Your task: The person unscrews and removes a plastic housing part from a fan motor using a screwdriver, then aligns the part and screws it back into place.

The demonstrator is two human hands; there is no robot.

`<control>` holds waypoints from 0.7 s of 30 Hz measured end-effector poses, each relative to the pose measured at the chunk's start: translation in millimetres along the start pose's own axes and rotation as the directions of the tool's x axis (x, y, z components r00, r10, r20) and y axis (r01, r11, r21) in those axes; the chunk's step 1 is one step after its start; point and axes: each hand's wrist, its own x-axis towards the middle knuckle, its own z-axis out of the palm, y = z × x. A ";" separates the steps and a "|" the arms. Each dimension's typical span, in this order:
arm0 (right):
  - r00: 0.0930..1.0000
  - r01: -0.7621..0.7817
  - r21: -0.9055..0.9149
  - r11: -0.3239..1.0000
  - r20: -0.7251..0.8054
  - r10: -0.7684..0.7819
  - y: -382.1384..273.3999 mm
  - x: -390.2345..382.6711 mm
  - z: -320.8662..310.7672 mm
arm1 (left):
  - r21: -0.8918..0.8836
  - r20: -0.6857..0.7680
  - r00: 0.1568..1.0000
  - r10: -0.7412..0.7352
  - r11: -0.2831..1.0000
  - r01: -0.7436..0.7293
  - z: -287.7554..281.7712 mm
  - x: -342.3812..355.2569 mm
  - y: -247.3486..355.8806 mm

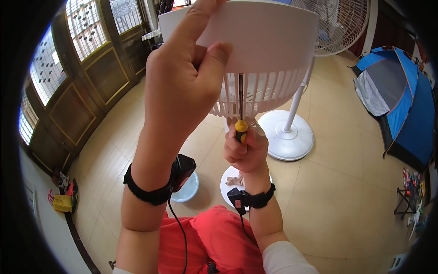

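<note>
My left hand (189,77) grips a white fan housing (269,39), its thumb pressed to the smooth band and its fingers reaching up over the top rim. Below that band, the housing turns into a slatted grille. My right hand (246,148) is wrapped round the yellow-and-black handle of a screwdriver (241,125). The screwdriver stands upright, its shaft along the slats and its tip at the lower edge of the band. Whether the tip sits in a screw cannot be made out. Both wrists wear black straps with small black boxes and cables.
Behind the housing are a white round fan base (287,141) with a pole and a wire fan cage (340,25). A blue basin (187,188) and a white disc (226,187) with a crumpled cloth lie below. A blue tent (406,100) stands right; dark panelled doors (73,109) line the left.
</note>
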 end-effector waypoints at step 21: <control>0.512 0.339 -0.916 0.216 -0.013 -0.859 49.5 10.9 24.6 | 0.005 -0.005 1.000 -0.003 1.000 0.003 0.0 0.6 -1.4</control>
